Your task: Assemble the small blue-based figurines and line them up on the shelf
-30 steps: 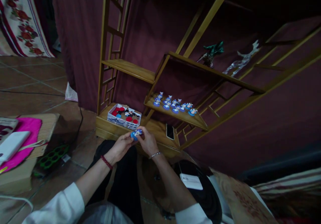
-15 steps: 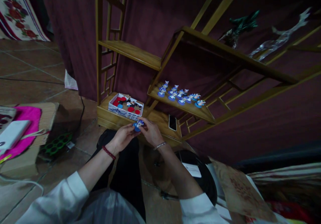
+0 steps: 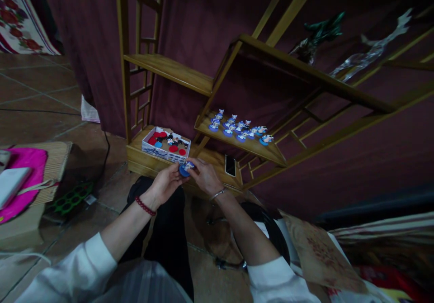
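Between my hands is a small figurine (image 3: pixel 189 164) with purple hair on a round blue base (image 3: pixel 184 171). My left hand (image 3: pixel 167 183) grips the edge of the base from the left. The fingers of my right hand (image 3: pixel 205 176) close on the figurine's upper part from the right. Just behind them, an open cardboard box (image 3: pixel 162 153) holds red and blue discs and several dark little figures. Similar purple-haired figurines (image 3: pixel 229 129) stand grouped on the wooden shelf (image 3: pixel 267 151) to the upper right.
A phone (image 3: pixel 230 165) lies on the low wooden ledge right of my hands. Glass ornaments (image 3: pixel 373 56) occupy the upper shelf. At left, a pink cloth (image 3: pixel 32 172) and white box (image 3: pixel 12 185) rest on a mat. A black round stool (image 3: pixel 271 230) stands by my right arm.
The view has shifted slightly, so the shelf and box appear a little farther left. Both hands still hold the figurine, its blue base now turned more toward me.
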{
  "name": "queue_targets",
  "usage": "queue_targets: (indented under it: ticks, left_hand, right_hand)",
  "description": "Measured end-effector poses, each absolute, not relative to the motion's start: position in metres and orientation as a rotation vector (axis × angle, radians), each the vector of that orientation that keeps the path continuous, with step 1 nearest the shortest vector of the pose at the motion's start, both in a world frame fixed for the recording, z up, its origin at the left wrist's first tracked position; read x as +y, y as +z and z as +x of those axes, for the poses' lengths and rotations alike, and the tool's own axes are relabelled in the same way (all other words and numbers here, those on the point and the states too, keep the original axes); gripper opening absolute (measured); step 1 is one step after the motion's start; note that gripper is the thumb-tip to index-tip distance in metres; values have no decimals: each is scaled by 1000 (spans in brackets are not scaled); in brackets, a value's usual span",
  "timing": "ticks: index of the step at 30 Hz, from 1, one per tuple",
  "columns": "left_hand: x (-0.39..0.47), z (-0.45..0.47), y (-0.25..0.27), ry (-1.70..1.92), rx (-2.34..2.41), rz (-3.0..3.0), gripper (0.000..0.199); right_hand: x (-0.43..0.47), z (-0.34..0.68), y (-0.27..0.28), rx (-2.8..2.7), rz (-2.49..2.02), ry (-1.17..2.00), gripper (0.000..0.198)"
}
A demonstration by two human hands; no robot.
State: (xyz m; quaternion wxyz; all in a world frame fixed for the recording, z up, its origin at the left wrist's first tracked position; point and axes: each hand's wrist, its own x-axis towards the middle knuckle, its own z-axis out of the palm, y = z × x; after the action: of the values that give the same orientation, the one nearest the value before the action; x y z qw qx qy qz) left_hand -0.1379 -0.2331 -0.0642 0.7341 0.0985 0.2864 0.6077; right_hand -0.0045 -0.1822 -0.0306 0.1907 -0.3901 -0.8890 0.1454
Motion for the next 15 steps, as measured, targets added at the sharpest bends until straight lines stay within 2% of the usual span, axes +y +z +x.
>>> queue_targets:
  ticks: [15]
  left_hand:
    - [-214, -85, -47, 1286, 683, 366, 15]
  right_hand:
    - [-181, 39, -15, -2328, -1417, 234, 25]
